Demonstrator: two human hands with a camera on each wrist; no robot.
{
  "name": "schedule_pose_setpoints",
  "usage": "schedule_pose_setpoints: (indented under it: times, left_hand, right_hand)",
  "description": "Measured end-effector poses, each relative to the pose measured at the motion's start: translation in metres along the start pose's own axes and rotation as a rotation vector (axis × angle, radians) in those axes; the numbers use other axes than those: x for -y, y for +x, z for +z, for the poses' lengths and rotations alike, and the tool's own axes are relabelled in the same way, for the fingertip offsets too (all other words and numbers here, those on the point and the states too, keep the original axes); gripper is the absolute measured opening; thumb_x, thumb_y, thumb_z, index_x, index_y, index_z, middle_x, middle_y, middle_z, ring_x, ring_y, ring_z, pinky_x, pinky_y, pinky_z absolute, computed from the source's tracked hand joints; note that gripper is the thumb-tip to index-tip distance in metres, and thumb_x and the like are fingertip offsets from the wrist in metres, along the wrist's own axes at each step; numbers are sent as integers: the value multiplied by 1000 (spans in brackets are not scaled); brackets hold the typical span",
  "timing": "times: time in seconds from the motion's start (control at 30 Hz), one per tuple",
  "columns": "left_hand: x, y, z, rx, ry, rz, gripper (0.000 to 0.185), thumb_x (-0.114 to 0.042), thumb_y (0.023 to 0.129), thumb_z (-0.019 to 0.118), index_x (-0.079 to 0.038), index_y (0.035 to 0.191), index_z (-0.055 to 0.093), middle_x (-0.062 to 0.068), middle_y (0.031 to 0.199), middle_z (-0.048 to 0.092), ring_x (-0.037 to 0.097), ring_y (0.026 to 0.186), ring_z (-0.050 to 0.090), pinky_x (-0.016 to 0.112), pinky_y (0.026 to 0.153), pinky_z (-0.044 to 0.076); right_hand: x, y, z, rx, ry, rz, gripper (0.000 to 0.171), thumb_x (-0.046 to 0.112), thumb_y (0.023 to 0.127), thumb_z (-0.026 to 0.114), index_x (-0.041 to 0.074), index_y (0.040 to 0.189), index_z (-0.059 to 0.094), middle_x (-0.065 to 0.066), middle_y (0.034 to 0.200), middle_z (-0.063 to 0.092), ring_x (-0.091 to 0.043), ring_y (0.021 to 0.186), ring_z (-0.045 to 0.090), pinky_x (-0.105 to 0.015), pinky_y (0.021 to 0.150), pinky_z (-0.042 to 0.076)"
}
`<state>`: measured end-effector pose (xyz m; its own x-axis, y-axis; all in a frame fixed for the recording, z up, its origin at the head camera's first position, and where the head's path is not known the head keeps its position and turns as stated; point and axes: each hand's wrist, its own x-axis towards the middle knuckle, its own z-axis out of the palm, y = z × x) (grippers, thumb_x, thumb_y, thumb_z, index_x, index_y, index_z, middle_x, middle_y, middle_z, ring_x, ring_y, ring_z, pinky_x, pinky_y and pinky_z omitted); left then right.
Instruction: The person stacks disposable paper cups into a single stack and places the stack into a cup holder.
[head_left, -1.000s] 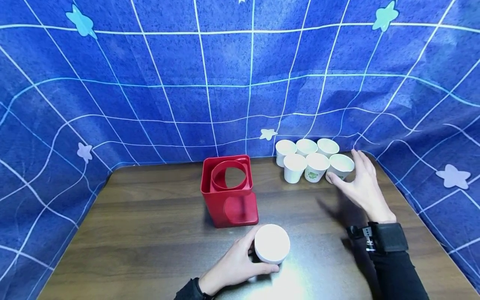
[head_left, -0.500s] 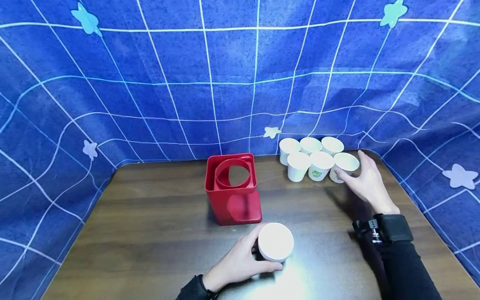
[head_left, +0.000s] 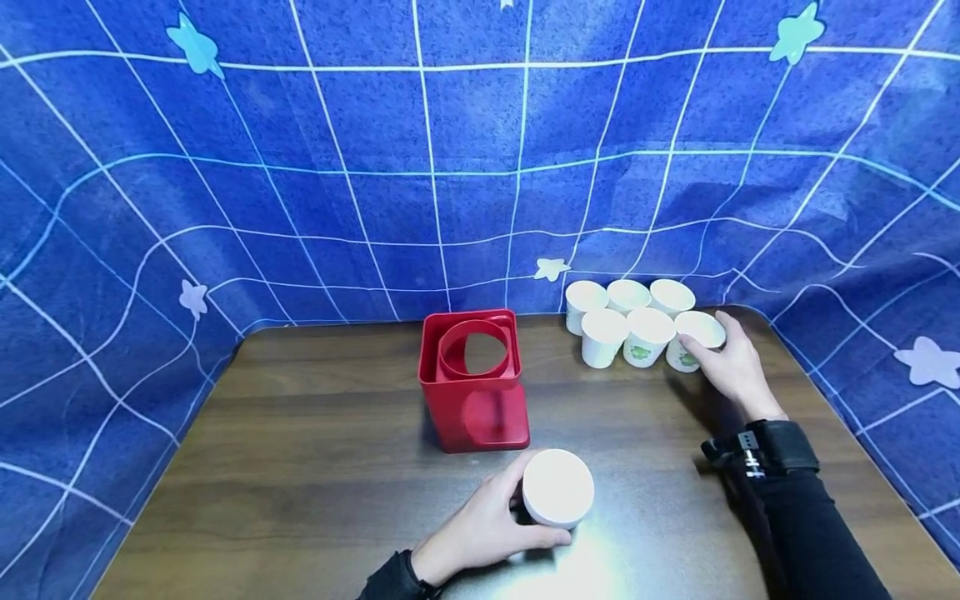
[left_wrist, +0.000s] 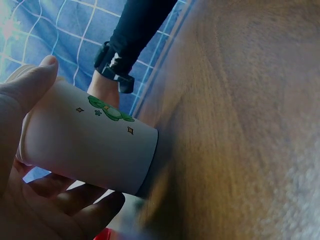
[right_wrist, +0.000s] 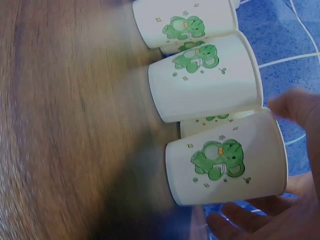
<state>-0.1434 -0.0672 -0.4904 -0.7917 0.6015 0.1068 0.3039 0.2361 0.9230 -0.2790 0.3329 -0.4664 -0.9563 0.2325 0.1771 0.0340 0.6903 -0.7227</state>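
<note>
My left hand (head_left: 487, 517) grips a white paper cup (head_left: 558, 487) with a pale closed top, near the table's front. In the left wrist view the thumb lies by the wide end of this cup (left_wrist: 95, 135), fingers along its underside; a green printed figure shows. My right hand (head_left: 731, 367) is curled round the rightmost front cup (head_left: 682, 354) of a group at the back right. From the right wrist view, that cup (right_wrist: 230, 160) carries a green bear, with the thumb close to its rim and the fingers at its outer side.
More white paper cups (head_left: 602, 337) stand close together left of the right hand. A red square holder (head_left: 468, 408) with a round ring inside its top stands mid-table. The wooden table (head_left: 315, 433) ends at a blue star-patterned curtain (head_left: 360, 200).
My right hand has drawn in closer round the rightmost front cup. The left hand and its cup stay in place. The head view has shifted a little.
</note>
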Motion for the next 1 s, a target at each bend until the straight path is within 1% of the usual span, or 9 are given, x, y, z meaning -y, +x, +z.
schedule_pose_setpoints:
  times: [0.37,0.43,0.5,0.57,0.63,0.73,0.8,0.87,1.0]
  left_hand:
    - [0,0,-3,9,8,-27,78,-42,81,88,-36,146,46,-10,134,63,3,113,64,26,101,52]
    - [0,0,-4,15,-2,-30,77,-42,81,88,-36,146,46,-10,134,63,4,114,64,26,101,52]
    - [0,1,-4,22,-15,-28,77,-42,82,87,-36,146,45,-10,135,62,4,115,64,26,101,51]
    - [0,2,-4,30,-28,-24,76,-41,83,87,-35,146,45,-10,135,62,5,116,63,26,102,51]
    - [0,2,-4,32,-34,-21,76,-40,83,87,-35,146,45,-9,135,62,5,116,64,26,102,51]
    - [0,2,-5,34,-42,-19,76,-39,83,87,-34,146,45,-9,134,63,5,116,64,26,102,51]
    - [-1,2,-6,35,-43,-23,76,-39,82,88,-36,146,45,-10,135,62,5,116,64,26,102,51]
    - [-1,2,-7,37,-44,-22,76,-39,82,87,-36,146,45,-10,135,62,5,115,64,26,101,51]
    - [-1,2,-7,36,-41,-22,77,-40,82,88,-37,146,45,-11,135,62,5,114,64,27,101,52]
  right_hand:
    - [4,-17,-1,-30,12,2,88,44,98,66,-8,157,28,-39,153,38,-56,138,41,-66,111,34]
    - [5,-24,-4,-32,2,-4,87,45,98,66,-7,157,29,-39,151,41,-53,133,48,-59,106,41]
    - [7,-31,-7,-38,-16,-21,86,44,97,67,-6,156,31,-38,147,46,-49,123,57,-40,97,48]
    - [10,-39,-11,-38,-32,-41,85,44,97,68,-6,156,32,-37,143,50,-42,111,64,-23,84,47]
    - [14,-47,-14,-41,-48,-66,84,42,96,70,-6,154,34,-37,138,54,-27,97,69,-11,73,40]
    - [21,-61,-20,-44,-48,-106,82,38,95,73,-7,153,36,-36,133,57,5,88,59,-5,69,39]
    - [27,-70,-23,-46,-32,-122,80,36,94,75,-5,152,39,-35,128,60,19,85,48,-4,69,40]
    - [35,-78,-26,-45,-14,-138,78,33,93,76,-3,152,41,-34,124,63,23,84,45,-4,69,41]
    - [54,-95,-31,-32,17,-147,72,31,93,77,2,151,46,-24,114,68,18,83,53,-7,70,44]
